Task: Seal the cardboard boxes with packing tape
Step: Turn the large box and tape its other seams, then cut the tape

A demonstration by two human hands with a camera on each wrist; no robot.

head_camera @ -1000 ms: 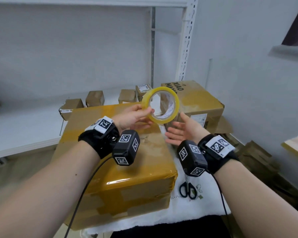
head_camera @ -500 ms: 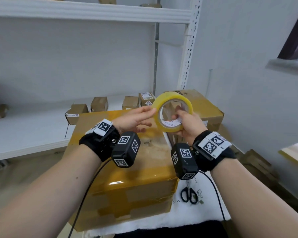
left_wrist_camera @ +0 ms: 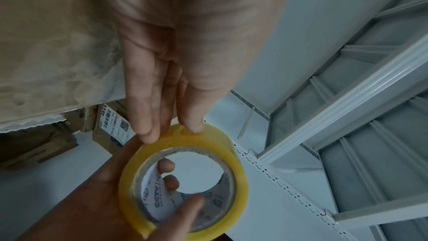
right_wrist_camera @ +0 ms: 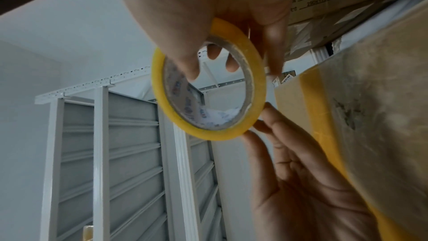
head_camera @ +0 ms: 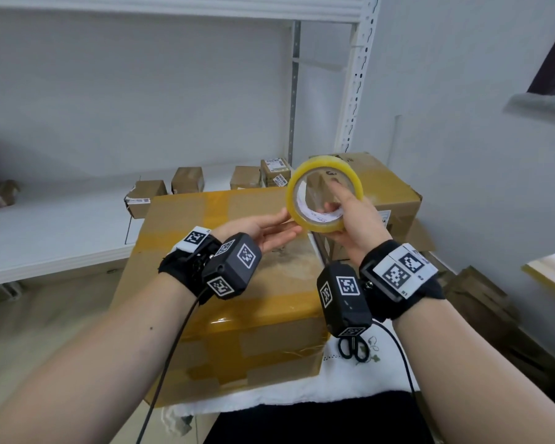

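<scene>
- Head view: the right hand [head_camera: 354,219] grasps the roll of tape [head_camera: 325,193], with fingers curled through its hollow middle and the roll held upright above the far edge of the big box [head_camera: 225,283]. The left hand [head_camera: 263,230] lies released, palm up, with straight fingertips touching the roll's lower left rim. The big box sits on a table with a white cloth [head_camera: 350,376]; bands of yellow tape already cross its top and front. Scissors [head_camera: 353,347] lie on the cloth just beside the box, partly hidden under the right wrist camera. A second box [head_camera: 394,190] stands behind the roll, and small boxes [head_camera: 186,179] sit on the shelf [head_camera: 61,225].
- Left wrist view: two straight fingertips [left_wrist_camera: 148,131] of the left hand press the roll's [left_wrist_camera: 185,180] outer yellow face; fingers of the right hand [left_wrist_camera: 97,204] show through the hole.
- Right wrist view: the thumb of the right hand [right_wrist_camera: 197,16] lies inside the roll's [right_wrist_camera: 208,87] paper core, and the fingers pinch the rim from the other side. The left hand [right_wrist_camera: 301,186] is spread below.
- Handling, as a judgement: the roll looks light and stiff, safest held through the core. Its outer face is smooth and glossy, so the loose end may be hard to find; I cannot see it here. Pulled tape is thin, sticky and apt to fold on itself.
</scene>
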